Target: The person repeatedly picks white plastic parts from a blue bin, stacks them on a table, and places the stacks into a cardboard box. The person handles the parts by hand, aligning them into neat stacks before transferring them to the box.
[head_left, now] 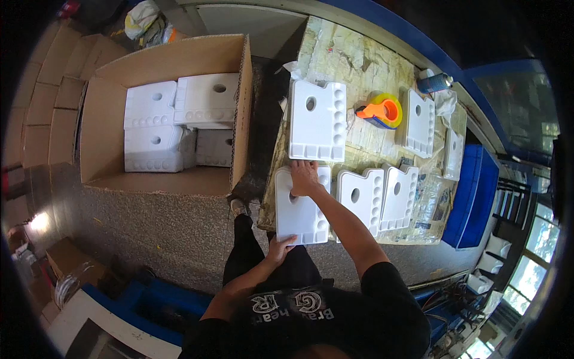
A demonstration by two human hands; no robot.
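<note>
A stack of white paint palettes (300, 214) lies at the table's near left corner, each with a thumb hole and moulded wells. My left hand (278, 250) grips its near edge, thumb on top and fingers mostly hidden below. At the far edge, my right hand (305, 178) has its fingers hooked over the rim, its palm above the thumb hole. Just beyond those fingers lies another palette stack (317, 134). To the right are two more, a middle stack (353, 209) and a right-hand stack (394, 206).
At left, an open cardboard box (161, 182) holds several palette stacks. An orange tape dispenser (382, 112) sits on the paper-covered table (359, 149). Farther right are a palette stack (420, 119), a spray can (435, 83) and a blue crate (466, 197).
</note>
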